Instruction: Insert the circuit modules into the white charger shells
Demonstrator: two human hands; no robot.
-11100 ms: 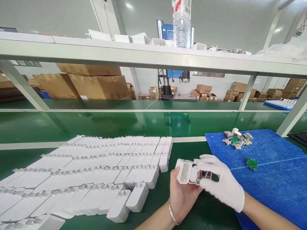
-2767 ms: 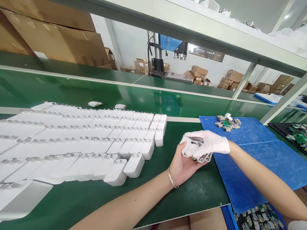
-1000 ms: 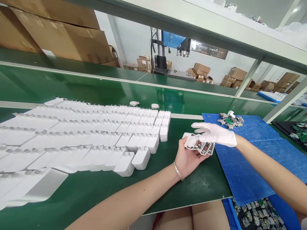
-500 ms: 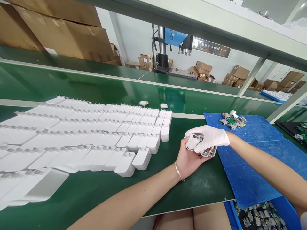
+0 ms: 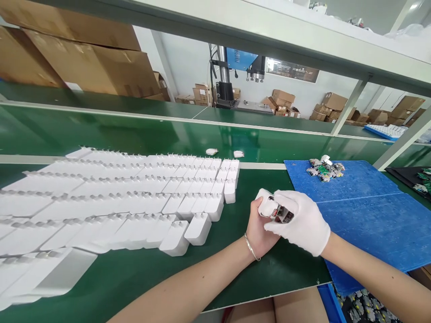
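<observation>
Head view: both hands joined over white charger housings at centre frame, right of the laid-out rows.

I see the bare left hand [image 5: 261,229], a bracelet [image 5: 252,247] on its wrist, curled around a small stack of white charger housings [image 5: 267,206] just above the green bench [image 5: 208,273]; its thumb lies on top of the stack. The gloved right hand [image 5: 301,222] closes over circuit boards [image 5: 283,214] protruding from the housings; I cannot tell how many, as the glove covers part of them. Rows of finished white housings [image 5: 134,197] fill the left half of the frame. A blue mat [image 5: 367,211] lies to the right, with a heap of loose boards [image 5: 323,169] near its upper edge.
</observation>
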